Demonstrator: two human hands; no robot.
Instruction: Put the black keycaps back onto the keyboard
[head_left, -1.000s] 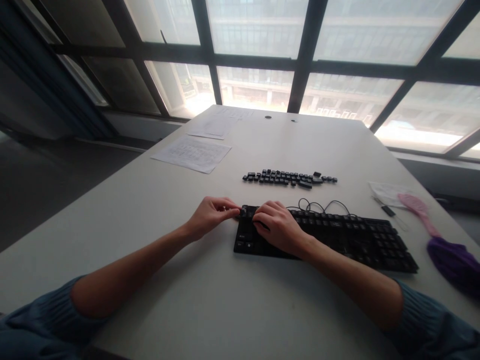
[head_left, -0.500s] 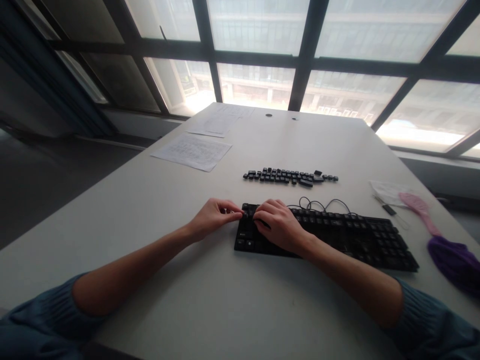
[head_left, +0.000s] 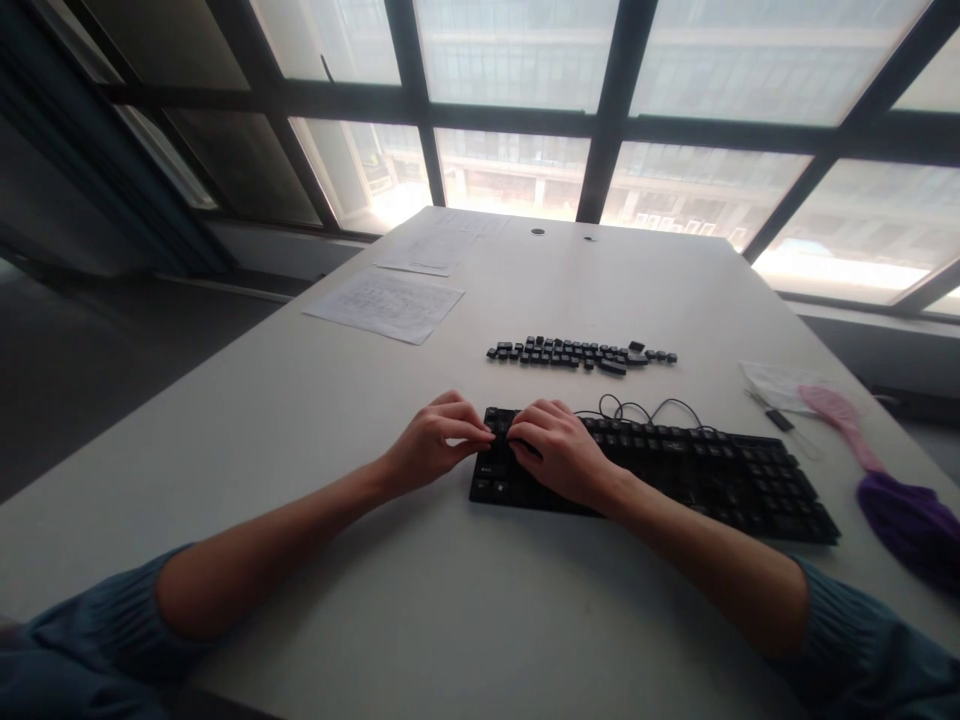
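A black keyboard [head_left: 720, 480] lies in front of me, with keycaps gone from much of its middle. At its left end, the fingertips of my left hand [head_left: 442, 435] are pinched together over the keys; anything between them is too small to make out. My right hand [head_left: 559, 445] rests over the keyboard just to the right of that, fingers curled down onto it. What the right fingertips grip, if anything, is hidden. Behind the keyboard, loose black keycaps [head_left: 555, 352] are laid out in rough rows on the white table [head_left: 360, 590].
Papers [head_left: 390, 303] lie at the far left of the table. A thin black cable [head_left: 622, 405] loops behind the keyboard. To the right are a small tool with a dark handle [head_left: 778, 420], a pink brush-like item [head_left: 832, 410] and a purple cloth [head_left: 907, 520]. Windows stand beyond.
My left hand has shifted slightly right and down along the keyboard's left end, still pinched. The right hand stays almost where it was.
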